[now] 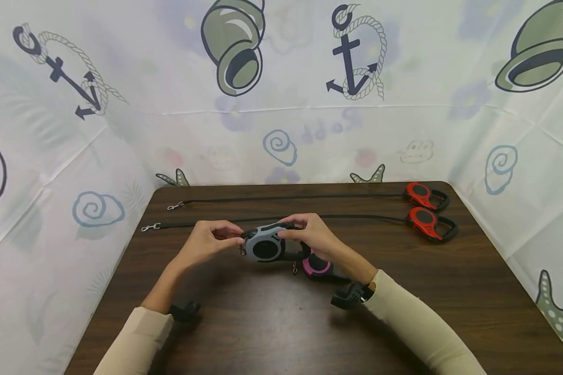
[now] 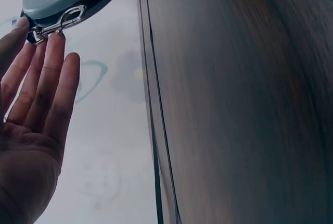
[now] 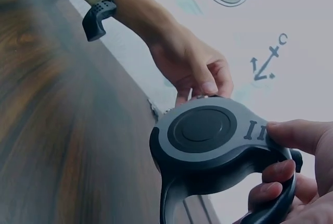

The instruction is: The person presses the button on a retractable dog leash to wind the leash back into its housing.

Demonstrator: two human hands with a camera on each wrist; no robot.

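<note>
A grey and black retractable dog leash (image 1: 262, 250) is held up over the table between both hands. My right hand (image 1: 316, 237) grips it at the handle, with the thumb on the grey casing (image 3: 239, 125) and fingers curled round the black loop. At the casing's other end, my left hand (image 1: 208, 240) pinches the metal snap clip (image 2: 65, 21) between thumb and fingertips. A pink and black retractable leash (image 1: 317, 264) lies on the table just behind the right hand, partly hidden by it.
Two red and black retractable leashes (image 1: 424, 223) lie at the table's back right. Their black cords (image 1: 281, 198) stretch leftward to metal clips (image 1: 150, 227). The brown wooden table (image 1: 262, 323) meets a patterned white cloth backdrop (image 1: 309, 146) behind and at both sides.
</note>
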